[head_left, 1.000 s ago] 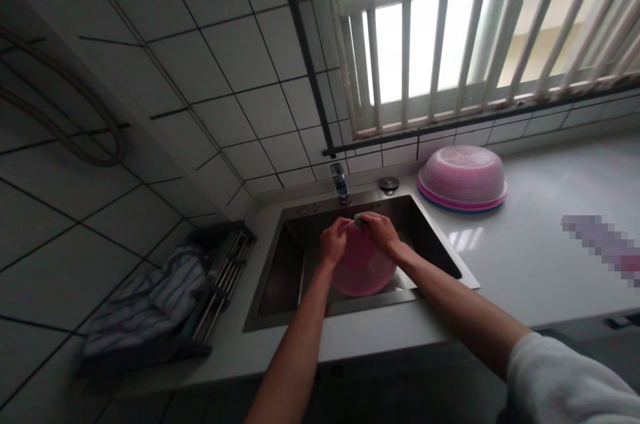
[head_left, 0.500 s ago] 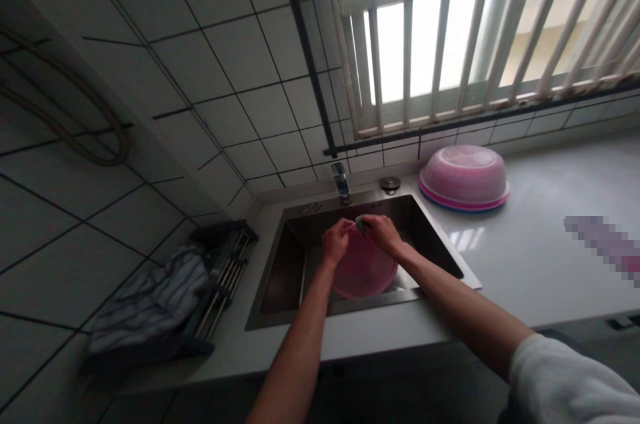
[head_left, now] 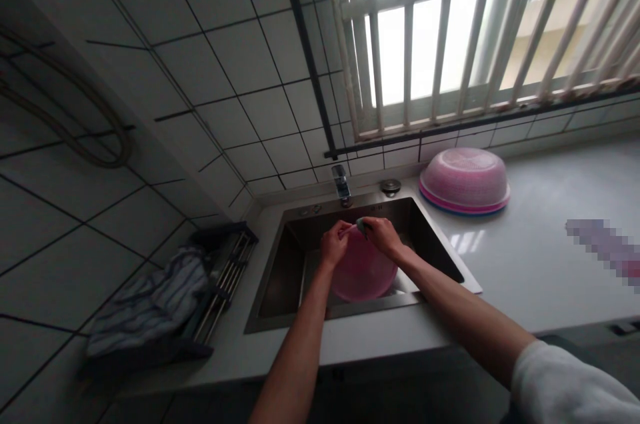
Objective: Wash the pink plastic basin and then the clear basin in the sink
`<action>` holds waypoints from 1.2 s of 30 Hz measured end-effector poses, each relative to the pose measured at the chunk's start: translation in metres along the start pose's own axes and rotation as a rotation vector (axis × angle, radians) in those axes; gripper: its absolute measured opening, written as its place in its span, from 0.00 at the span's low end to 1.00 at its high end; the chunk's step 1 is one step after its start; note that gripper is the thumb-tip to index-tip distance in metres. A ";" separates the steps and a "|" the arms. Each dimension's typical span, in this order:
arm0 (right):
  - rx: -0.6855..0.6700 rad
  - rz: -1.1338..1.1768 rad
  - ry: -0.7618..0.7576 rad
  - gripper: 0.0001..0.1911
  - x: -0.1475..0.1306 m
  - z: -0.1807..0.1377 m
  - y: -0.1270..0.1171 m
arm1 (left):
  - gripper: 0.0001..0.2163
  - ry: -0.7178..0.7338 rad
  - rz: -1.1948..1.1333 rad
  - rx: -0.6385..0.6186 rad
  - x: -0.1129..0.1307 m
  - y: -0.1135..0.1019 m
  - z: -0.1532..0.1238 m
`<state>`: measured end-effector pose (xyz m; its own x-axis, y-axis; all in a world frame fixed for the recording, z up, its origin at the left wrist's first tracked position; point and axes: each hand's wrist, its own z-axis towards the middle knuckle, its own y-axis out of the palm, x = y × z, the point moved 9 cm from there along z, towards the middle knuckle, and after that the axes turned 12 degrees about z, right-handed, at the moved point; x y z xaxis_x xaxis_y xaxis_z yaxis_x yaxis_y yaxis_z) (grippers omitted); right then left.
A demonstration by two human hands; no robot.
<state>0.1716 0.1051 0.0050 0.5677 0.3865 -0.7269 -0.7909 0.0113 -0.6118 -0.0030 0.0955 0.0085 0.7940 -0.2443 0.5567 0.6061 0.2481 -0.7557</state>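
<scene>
A pink plastic basin [head_left: 365, 271] sits tilted in the steel sink [head_left: 280, 277], below the faucet [head_left: 341, 184]. My left hand [head_left: 335, 243] is closed on the basin's rim at its far left side. In my right hand [head_left: 381, 234] is a small grey-green scouring pad [head_left: 361, 225], pressed at the same rim just right of the left hand. My right fingertips are partly hidden behind the pad and the rim.
Pink basins or colanders [head_left: 465, 177] are stacked upside down on the counter [head_left: 530, 237], right of the sink. A drain plug [head_left: 391, 185] rests behind the sink. A dark rack [head_left: 225, 284] with a striped cloth [head_left: 150, 304] stands left. A barred window [head_left: 425, 44] is above.
Both hands stay at the basin's rim. The right hand and the pad have shifted only slightly along it, and the view has moved a little.
</scene>
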 end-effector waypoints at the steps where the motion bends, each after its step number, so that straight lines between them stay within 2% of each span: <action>1: -0.019 0.004 -0.022 0.15 -0.005 0.000 0.004 | 0.11 0.015 -0.010 -0.013 0.001 0.002 0.000; 4: 0.002 0.041 -0.053 0.16 -0.008 0.005 0.001 | 0.11 -0.010 -0.052 0.034 -0.003 -0.002 0.002; 7: 0.096 0.080 0.003 0.16 0.010 0.009 -0.014 | 0.10 -0.094 -0.066 0.139 -0.015 -0.014 0.004; 10: 0.153 0.088 0.074 0.16 0.029 0.008 -0.024 | 0.10 -0.144 -0.067 0.176 -0.022 -0.019 0.004; 13: 0.144 0.075 0.083 0.17 0.030 0.005 -0.020 | 0.10 -0.106 -0.069 0.139 -0.015 -0.015 0.003; 18: -0.005 0.056 -0.027 0.17 0.000 0.002 0.007 | 0.12 0.012 -0.083 -0.045 0.003 0.006 0.000; 20: -0.039 0.063 -0.059 0.16 -0.007 0.002 0.011 | 0.12 0.022 -0.091 -0.064 0.005 0.008 0.000; 23: 0.023 0.091 -0.045 0.16 0.000 0.006 -0.001 | 0.12 -0.024 -0.067 0.036 -0.002 -0.004 0.002; 26: 0.143 0.106 0.052 0.17 0.023 0.007 -0.023 | 0.11 -0.107 -0.091 0.160 -0.013 -0.017 0.003; 28: 0.170 0.103 0.097 0.18 0.033 0.005 -0.029 | 0.10 -0.129 -0.122 0.183 -0.017 -0.020 0.003; 31: 0.143 0.085 0.080 0.18 0.027 0.002 -0.024 | 0.11 -0.099 -0.125 0.144 -0.012 -0.016 0.003; 36: -0.009 0.050 -0.034 0.15 -0.005 -0.001 0.000 | 0.12 0.014 -0.107 -0.039 0.003 0.004 -0.001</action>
<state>0.1688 0.1026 0.0084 0.5197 0.4173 -0.7455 -0.8158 -0.0168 -0.5781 0.0018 0.0952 0.0067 0.7237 -0.2806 0.6305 0.6853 0.1834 -0.7048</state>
